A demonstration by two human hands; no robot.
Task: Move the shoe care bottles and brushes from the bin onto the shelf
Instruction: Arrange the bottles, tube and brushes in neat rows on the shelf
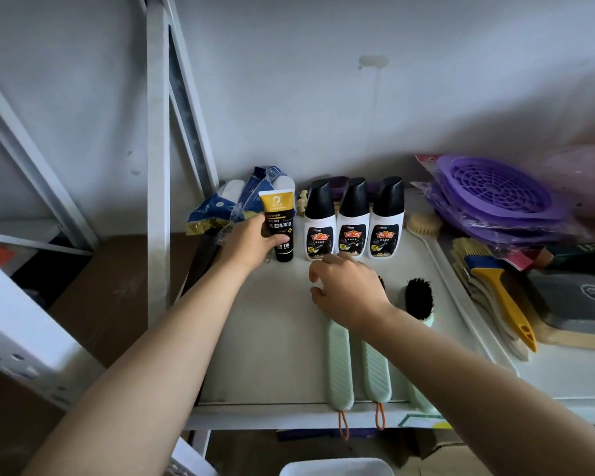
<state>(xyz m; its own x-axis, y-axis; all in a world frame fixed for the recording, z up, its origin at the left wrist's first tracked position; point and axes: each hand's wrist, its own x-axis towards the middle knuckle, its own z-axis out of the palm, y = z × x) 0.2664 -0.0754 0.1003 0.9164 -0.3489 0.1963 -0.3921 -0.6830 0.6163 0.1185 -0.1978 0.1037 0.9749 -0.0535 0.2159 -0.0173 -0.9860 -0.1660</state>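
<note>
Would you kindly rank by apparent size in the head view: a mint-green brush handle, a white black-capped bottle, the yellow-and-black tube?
1. Mint-green brush handle, though it lies nearer the camera.
2. White black-capped bottle.
3. Yellow-and-black tube, held in the left hand.

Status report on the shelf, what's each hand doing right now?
Left hand grips gold-and-black tube, upright on shelf. Right hand over mint brushes. Three white bottles lined up. Nothing blocking.

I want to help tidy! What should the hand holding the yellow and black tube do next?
Probably let go: the left hand has the yellow and black tube standing cap-down on the white shelf, in line with three white bottles with black caps.
</note>
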